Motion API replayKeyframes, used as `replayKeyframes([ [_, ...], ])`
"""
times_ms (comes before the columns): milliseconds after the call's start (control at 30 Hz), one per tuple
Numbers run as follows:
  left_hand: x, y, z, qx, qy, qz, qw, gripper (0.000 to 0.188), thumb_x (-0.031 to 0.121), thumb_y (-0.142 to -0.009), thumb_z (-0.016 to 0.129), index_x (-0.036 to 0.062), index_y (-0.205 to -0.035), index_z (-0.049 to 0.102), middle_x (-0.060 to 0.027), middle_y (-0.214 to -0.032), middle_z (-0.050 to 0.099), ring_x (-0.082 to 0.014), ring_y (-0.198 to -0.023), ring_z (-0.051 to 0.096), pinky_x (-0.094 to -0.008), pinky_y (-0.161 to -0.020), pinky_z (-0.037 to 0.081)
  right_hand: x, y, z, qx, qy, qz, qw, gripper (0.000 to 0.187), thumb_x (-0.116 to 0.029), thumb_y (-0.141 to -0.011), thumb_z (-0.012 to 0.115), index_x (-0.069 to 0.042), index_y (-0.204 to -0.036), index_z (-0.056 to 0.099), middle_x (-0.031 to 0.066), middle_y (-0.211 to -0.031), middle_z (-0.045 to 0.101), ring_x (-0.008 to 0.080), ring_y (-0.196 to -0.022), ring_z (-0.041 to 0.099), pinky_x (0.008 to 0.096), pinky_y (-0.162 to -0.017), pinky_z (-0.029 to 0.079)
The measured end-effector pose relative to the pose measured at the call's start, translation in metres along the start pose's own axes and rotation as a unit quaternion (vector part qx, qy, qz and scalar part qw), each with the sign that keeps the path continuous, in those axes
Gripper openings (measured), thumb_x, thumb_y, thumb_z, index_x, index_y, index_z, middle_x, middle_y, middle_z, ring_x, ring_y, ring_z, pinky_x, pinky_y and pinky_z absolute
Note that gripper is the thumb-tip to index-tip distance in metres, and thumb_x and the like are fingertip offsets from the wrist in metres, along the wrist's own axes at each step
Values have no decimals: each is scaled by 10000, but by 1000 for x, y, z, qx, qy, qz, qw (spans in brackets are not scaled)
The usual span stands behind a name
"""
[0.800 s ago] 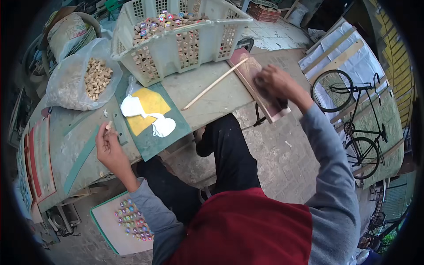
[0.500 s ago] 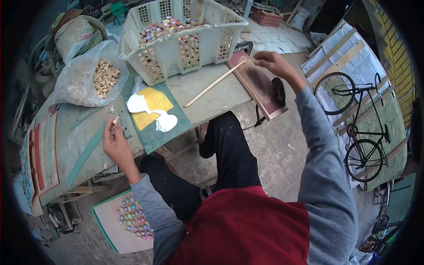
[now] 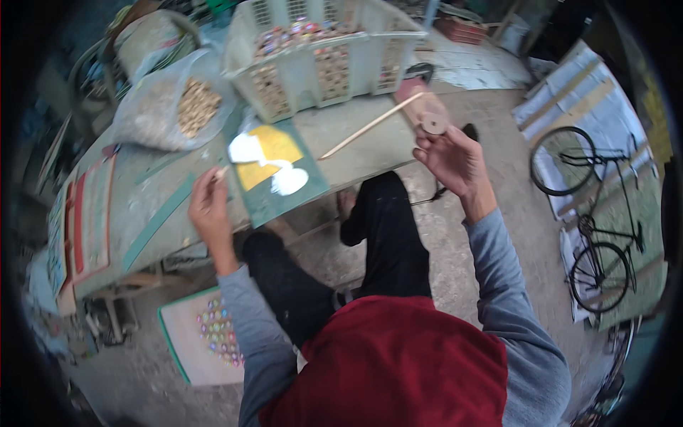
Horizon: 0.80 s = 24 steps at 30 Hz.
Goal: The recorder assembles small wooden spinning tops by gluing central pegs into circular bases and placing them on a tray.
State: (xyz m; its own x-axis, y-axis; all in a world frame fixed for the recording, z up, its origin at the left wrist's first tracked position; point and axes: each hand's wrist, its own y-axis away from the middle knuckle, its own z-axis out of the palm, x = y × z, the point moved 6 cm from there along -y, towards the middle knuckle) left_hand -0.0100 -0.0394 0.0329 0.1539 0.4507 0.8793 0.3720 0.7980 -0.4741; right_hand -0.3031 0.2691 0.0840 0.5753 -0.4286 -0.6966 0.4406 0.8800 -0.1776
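Note:
My right hand (image 3: 459,160), raised over the table's front edge, pinches a round wooden disc (image 3: 433,123) with a small hole in its middle. Over the left part of the table, my left hand (image 3: 210,210) holds a small wooden peg (image 3: 222,171) between its fingertips; its shape is blurred. Between the hands lies a green board (image 3: 276,208) with a yellow sheet (image 3: 286,146) and white glue-like puddles (image 3: 288,181). A thin wooden stick (image 3: 368,128) slants across the table, its far end reaching a reddish tray (image 3: 410,88), partly behind the disc.
A pale plastic crate (image 3: 361,71) full of small wooden pieces stands at the back. Left of it sits a clear bag (image 3: 146,117) of wooden bits (image 3: 198,107). Below the table, a panel (image 3: 186,345) carries colourful round pieces. A black bicycle (image 3: 594,203) is at the right.
My right hand has come back from the tray toward me, and a wooden disc now shows in it. My left hand still holds the peg. The whole view has shifted slightly.

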Motion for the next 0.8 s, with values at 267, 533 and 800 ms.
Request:
replayKeyframes([
  [267, 24, 4, 26, -151, -9, 37, 988, 245, -44, -851, 669, -32, -1096, 680, -33, -985, 652, -103, -864, 585, -245, -793, 476, 75, 25, -26, 102, 105, -95, 985, 472, -280, -919, 635, 42, -1261, 589, 103, -1020, 615, 179, -948, 565, 329, -854, 453],
  [533, 42, 4, 56, -239, -112, 107, 958, 236, -28, -777, 717, -7, -1012, 713, -82, -956, 682, -146, -844, 635, -267, -764, 498, 88, 47, -45, 124, 80, -71, 986, 467, -283, -912, 643, 26, -1259, 596, 92, -1000, 627, 175, -916, 572, 319, -842, 454],
  [800, 41, 4, 60, -250, -167, 143, 943, 199, 11, -772, 742, 14, -971, 732, -77, -968, 694, -185, -915, 645, -290, -788, 507, 91, 45, -44, 130, 71, -71, 986, 507, -307, -885, 669, 14, -1267, 575, 88, -1015, 586, 175, -918, 526, 339, -851, 421],
])
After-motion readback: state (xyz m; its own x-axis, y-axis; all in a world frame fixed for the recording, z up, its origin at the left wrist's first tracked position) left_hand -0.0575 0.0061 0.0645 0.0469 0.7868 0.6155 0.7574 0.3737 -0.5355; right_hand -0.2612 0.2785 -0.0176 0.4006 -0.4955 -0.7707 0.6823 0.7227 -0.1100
